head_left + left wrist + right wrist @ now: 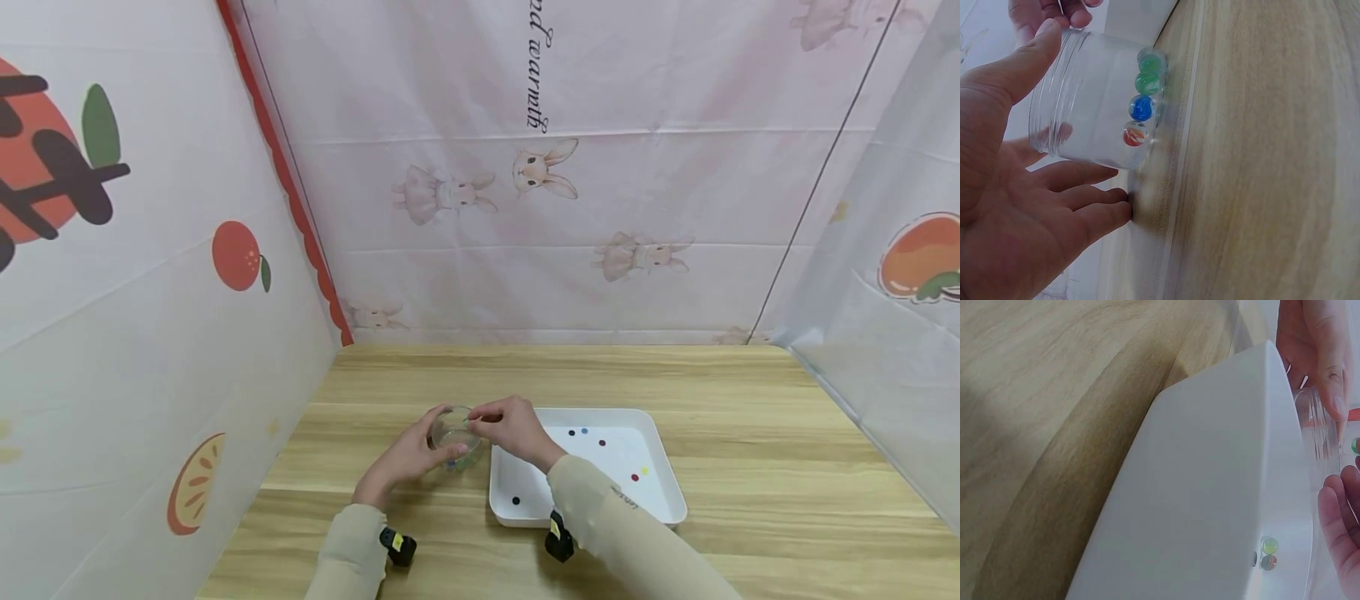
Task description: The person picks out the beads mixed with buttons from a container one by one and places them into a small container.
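A clear screw-neck jar [1094, 94] stands upright on the wooden table. Several marbles lie at its bottom, among them a blue one [1142, 107], a green one [1147, 82] and an orange-red one [1134, 133]. My left hand [411, 452] holds the jar from the left, its thumb by the rim. Above the jar's mouth, the fingertips of my right hand [512, 427] pinch a green marble [1355, 446], which the fingers partly hide.
To the right of the jar is a shallow white tray [522, 475]. Scattered in it are several marbles, including a red one [634, 477] and a yellow one [645, 471]. Printed curtains [480, 292] enclose the table's back and sides.
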Action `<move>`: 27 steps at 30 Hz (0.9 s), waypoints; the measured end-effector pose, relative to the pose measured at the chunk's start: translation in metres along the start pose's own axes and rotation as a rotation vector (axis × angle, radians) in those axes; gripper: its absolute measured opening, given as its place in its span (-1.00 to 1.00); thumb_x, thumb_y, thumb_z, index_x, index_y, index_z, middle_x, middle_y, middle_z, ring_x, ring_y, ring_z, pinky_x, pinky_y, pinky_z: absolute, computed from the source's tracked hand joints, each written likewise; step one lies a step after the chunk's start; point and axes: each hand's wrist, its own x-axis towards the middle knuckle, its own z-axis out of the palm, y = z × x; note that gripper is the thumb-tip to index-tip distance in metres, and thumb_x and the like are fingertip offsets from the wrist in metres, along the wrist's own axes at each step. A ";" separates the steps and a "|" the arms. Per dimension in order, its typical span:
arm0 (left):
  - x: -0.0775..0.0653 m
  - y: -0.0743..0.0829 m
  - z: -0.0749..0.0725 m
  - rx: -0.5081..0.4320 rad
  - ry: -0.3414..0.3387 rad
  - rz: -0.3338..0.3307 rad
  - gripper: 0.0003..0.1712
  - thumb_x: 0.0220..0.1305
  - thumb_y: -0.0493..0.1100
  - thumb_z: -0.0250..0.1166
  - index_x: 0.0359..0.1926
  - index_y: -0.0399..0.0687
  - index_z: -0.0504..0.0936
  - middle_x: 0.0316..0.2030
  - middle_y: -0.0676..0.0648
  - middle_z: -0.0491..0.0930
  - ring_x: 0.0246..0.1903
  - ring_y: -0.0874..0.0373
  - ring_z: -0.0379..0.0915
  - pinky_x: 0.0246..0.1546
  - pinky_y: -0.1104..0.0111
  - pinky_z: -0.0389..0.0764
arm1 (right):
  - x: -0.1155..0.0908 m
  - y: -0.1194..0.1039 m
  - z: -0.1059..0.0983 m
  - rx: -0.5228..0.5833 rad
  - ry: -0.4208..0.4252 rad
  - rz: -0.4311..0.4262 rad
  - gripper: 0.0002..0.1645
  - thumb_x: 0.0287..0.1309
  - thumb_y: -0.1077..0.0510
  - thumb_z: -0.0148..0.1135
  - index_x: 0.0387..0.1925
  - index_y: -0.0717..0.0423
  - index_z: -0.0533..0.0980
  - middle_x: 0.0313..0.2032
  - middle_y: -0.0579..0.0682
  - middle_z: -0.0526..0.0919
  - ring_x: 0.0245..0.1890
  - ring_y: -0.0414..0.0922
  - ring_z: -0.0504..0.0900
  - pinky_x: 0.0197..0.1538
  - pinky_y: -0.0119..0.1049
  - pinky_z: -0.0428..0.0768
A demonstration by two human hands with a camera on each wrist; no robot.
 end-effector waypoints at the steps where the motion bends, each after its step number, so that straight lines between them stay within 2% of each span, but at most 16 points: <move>1: 0.000 0.000 0.000 -0.002 0.000 0.000 0.08 0.30 0.36 0.42 0.65 0.10 0.18 0.42 -0.33 0.45 0.01 0.00 0.55 0.10 -0.02 0.61 | 0.000 -0.001 0.000 0.001 -0.001 0.002 -0.74 0.37 0.05 0.40 -0.04 0.08 0.79 -0.14 0.01 0.83 -0.33 -0.23 0.69 -0.26 -0.32 0.73; 5: 0.000 0.001 0.000 -0.003 0.001 0.001 0.08 0.30 0.35 0.43 0.65 0.09 0.18 0.43 -0.32 0.44 0.00 0.01 0.55 0.10 -0.02 0.61 | 0.000 -0.001 -0.001 0.003 -0.003 0.013 -0.71 0.37 0.05 0.40 -0.02 0.13 0.79 -0.12 0.02 0.83 -0.31 -0.22 0.69 -0.25 -0.32 0.74; 10: -0.001 0.001 0.000 -0.006 0.002 -0.004 0.05 0.32 0.29 0.44 0.65 0.09 0.18 0.46 -0.32 0.42 0.06 -0.03 0.56 0.13 -0.06 0.61 | -0.001 -0.001 -0.004 -0.002 0.006 0.029 -0.73 0.38 0.02 0.40 -0.01 0.05 0.79 -0.15 0.01 0.83 -0.35 -0.14 0.71 -0.33 -0.34 0.68; 15: -0.001 0.001 0.001 -0.005 0.005 -0.007 0.06 0.32 0.30 0.43 0.65 0.08 0.17 0.47 -0.34 0.40 0.22 -0.13 0.54 0.21 -0.16 0.57 | -0.001 0.000 -0.010 -0.016 0.026 0.024 -0.70 0.38 0.00 0.39 0.03 0.02 0.78 -0.19 0.02 0.83 -0.37 0.03 0.75 -0.40 -0.33 0.62; 18: 0.000 0.001 0.001 -0.003 0.006 -0.007 0.08 0.29 0.34 0.44 0.65 0.08 0.18 0.46 -0.33 0.41 0.23 -0.12 0.54 0.22 -0.16 0.57 | 0.000 0.001 -0.014 0.000 0.037 0.028 -0.67 0.39 0.01 0.39 0.05 0.08 0.77 -0.17 0.04 0.83 -0.31 0.14 0.77 -0.35 -0.31 0.68; 23: 0.000 0.001 0.001 0.003 0.005 -0.001 0.09 0.29 0.36 0.43 0.65 0.06 0.18 0.46 -0.32 0.41 0.20 -0.12 0.54 0.23 -0.15 0.56 | 0.000 0.003 -0.020 0.027 0.061 0.049 -0.66 0.40 0.03 0.37 0.07 0.11 0.76 -0.18 0.05 0.84 -0.34 0.08 0.75 -0.28 -0.20 0.74; 27: -0.002 0.001 0.001 -0.005 0.006 0.001 0.10 0.28 0.36 0.43 0.65 0.05 0.17 0.49 -0.35 0.37 0.29 -0.19 0.49 0.27 -0.19 0.53 | -0.001 0.006 -0.022 0.030 0.078 0.076 -0.68 0.41 0.03 0.36 0.08 0.07 0.76 -0.20 0.02 0.83 -0.34 0.07 0.75 -0.24 -0.12 0.75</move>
